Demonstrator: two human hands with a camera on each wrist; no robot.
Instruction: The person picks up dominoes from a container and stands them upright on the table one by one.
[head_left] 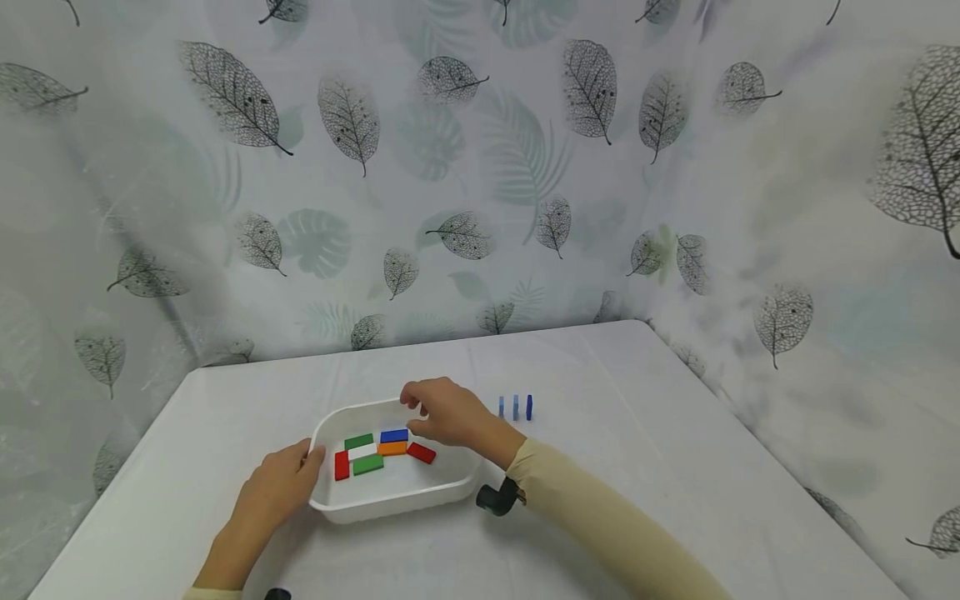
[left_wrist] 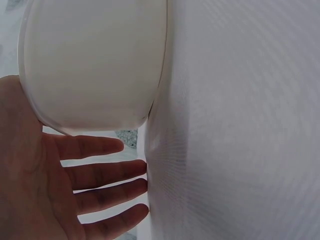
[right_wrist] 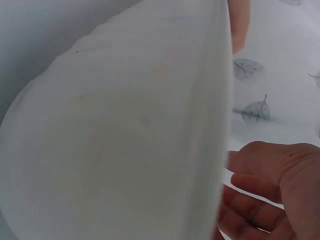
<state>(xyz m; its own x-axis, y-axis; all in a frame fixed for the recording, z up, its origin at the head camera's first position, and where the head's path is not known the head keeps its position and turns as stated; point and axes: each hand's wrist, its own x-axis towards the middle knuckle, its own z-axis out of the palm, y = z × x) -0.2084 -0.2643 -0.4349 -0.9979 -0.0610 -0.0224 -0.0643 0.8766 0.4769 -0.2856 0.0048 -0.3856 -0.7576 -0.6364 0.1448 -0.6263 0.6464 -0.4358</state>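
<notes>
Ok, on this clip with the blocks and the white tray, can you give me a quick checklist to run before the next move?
1. Left hand at the white tray: ok, at its left rim.
2. Firmness of that hold: cannot tell.
3. Right hand free: ok, poised over the tray's far right part, with no block seen between thumb and fingers.
4. Three blue blocks standing apart: ok, in a row on the table, right of the tray.
5. Blocks inside the tray spread out: not ok, several, such as the white block, are bunched with neighbours.
</notes>
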